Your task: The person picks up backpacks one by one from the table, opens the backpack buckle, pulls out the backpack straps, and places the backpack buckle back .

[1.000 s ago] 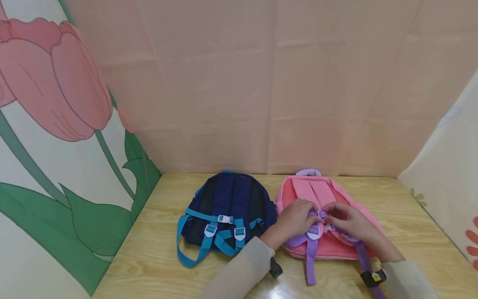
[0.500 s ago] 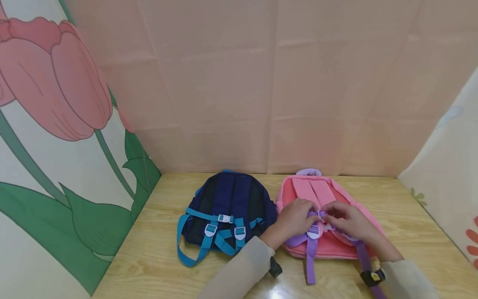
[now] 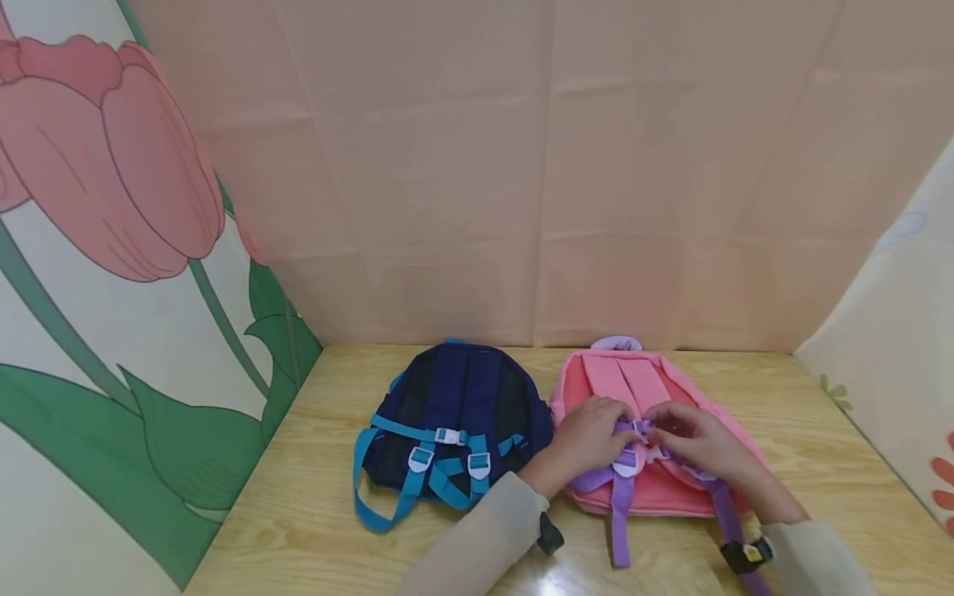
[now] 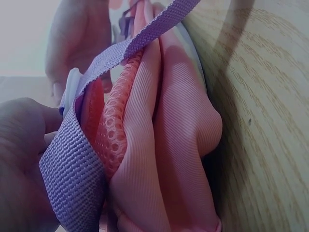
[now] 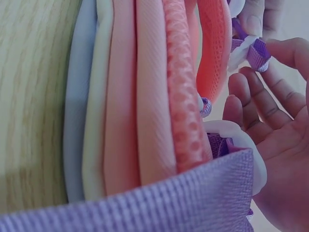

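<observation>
Head view: a clip (image 3: 638,428) is being held above the back of the pink bag (image 3: 656,494), directly between the fingertips of the left hand (image 3: 592,434) and those of the right hand (image 3: 693,434). Neither hand is being favoured as the nearer; the clip is being met from both sides. By the purple band (image 5: 260,54) attached to it, the line of work is being set crosswise, from the left fingertips to the right ones. In the right wrist view the clip's own long axis is being shown slanted, and whether its halves are being kept joined cannot be told.

Both sets of fingers are being kept narrow. One end seems to be being pinched by the left thumb and fingers, partly hidden; the other is being gripped between the right thumb (image 5: 291,54) and forefinger, the remaining right fingers being left loosely bent.

Just below the left fingertips, a buckle (image 3: 627,463) is being left ungripped, its tail (image 3: 620,530) hanging toward the wearer. Beyond the back of the left hand, the navy bag (image 3: 465,385) is being left untouched.
</observation>
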The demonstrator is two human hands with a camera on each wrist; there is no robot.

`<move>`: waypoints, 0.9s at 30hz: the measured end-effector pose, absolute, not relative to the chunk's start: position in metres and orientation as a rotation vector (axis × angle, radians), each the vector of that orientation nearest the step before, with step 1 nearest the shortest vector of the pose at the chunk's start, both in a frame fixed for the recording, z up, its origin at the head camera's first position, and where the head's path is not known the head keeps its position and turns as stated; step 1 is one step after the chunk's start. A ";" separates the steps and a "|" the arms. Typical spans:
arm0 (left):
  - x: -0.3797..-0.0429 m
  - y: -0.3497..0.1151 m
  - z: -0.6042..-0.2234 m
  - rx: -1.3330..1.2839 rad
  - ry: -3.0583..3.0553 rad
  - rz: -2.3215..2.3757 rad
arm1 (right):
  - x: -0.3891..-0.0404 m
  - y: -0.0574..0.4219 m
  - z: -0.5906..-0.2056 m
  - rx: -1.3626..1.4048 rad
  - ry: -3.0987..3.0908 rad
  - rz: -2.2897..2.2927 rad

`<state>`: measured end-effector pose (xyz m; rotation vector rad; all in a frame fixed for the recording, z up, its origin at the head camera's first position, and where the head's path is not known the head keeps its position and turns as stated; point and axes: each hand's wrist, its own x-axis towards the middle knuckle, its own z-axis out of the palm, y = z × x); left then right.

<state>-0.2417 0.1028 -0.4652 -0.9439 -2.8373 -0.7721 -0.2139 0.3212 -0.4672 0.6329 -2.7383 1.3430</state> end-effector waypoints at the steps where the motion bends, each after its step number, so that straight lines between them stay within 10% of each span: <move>1: -0.242 0.103 -0.465 -0.944 -2.837 -0.766 | -0.214 0.321 -0.466 0.631 -2.743 1.338; 27: -0.239 0.100 -0.465 -0.946 -2.811 -0.810 | -0.213 0.320 -0.471 0.610 -2.692 1.324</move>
